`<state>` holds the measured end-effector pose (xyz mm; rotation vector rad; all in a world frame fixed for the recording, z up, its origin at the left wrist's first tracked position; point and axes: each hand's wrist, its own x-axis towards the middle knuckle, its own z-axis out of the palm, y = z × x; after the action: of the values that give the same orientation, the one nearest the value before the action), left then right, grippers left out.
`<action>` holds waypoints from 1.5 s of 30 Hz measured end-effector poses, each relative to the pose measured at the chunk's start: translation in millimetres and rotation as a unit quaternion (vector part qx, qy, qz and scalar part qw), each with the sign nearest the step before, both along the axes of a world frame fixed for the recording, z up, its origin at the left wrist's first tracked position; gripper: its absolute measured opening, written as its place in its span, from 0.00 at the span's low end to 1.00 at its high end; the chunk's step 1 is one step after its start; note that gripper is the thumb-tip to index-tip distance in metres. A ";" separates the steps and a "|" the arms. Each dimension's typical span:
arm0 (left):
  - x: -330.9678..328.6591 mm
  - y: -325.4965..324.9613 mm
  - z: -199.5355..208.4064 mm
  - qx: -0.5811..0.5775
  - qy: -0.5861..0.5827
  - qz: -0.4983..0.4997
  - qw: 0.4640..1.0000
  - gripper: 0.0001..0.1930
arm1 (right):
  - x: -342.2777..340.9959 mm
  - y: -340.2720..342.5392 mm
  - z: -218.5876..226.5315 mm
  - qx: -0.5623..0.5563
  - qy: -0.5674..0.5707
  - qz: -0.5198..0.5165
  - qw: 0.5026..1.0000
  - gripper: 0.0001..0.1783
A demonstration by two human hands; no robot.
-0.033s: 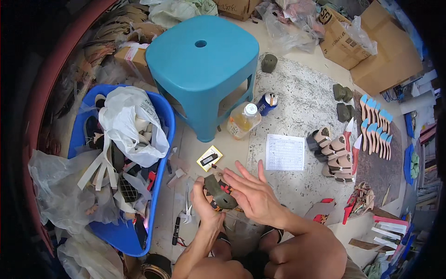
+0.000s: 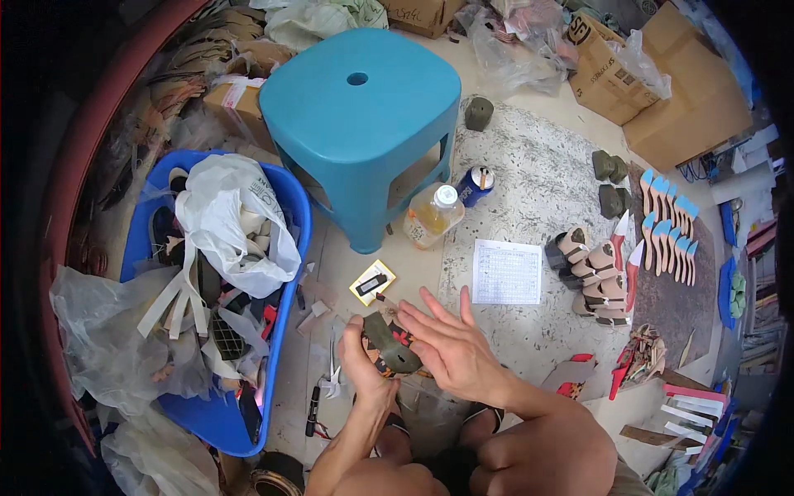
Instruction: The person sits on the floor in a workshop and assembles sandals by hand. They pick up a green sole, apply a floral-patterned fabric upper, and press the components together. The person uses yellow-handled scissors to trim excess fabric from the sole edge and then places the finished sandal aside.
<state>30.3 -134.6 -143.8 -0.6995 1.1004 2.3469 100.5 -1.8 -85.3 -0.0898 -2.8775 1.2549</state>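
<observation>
My left hand [image 2: 365,361] is wrapped round an olive-green shoe upper [image 2: 385,341] with a red, black and orange patterned part. Its curved green band, with a small dark slot, faces up. Against its right side lies my right hand [image 2: 453,343], open, with the fingers stretched out and apart; its thumb is partly hidden. Just beyond the hands a small yellow-and-white box [image 2: 373,283] with a black item on top rests on the floor. A pair of scissors [image 2: 332,376] and a black marker [image 2: 313,411] lie to the left of my left forearm.
A blue tub [image 2: 299,248] of scraps and plastic bags stands at left, a blue stool [image 2: 360,99] beyond the hands. Nearby are a bottle [image 2: 432,217], a can [image 2: 475,187] and a printed sheet [image 2: 508,271]. Stacked beige uppers [image 2: 601,277] and blue-tipped insoles [image 2: 666,223] lie at right.
</observation>
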 end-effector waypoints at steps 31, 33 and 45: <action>11.6 -24.7 -8.3 -0.018 0.042 -0.209 0.977 0.18 | 3.2 17.6 -18.1 -0.597 -0.190 -0.065 0.777 0.10; 11.3 -24.9 -5.6 -0.016 0.058 -0.220 0.974 0.18 | 3.5 15.0 -13.4 -0.572 -0.193 -0.083 0.793 0.12; 5.1 -43.7 -49.9 0.153 0.181 -0.302 0.923 0.28 | 1.6 16.0 -2.7 -0.591 -0.202 -0.043 0.780 0.14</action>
<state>35.5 -178.2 -193.7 0.1864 0.8868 2.0552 102.1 14.2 -88.0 -0.5101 -1.7054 3.0276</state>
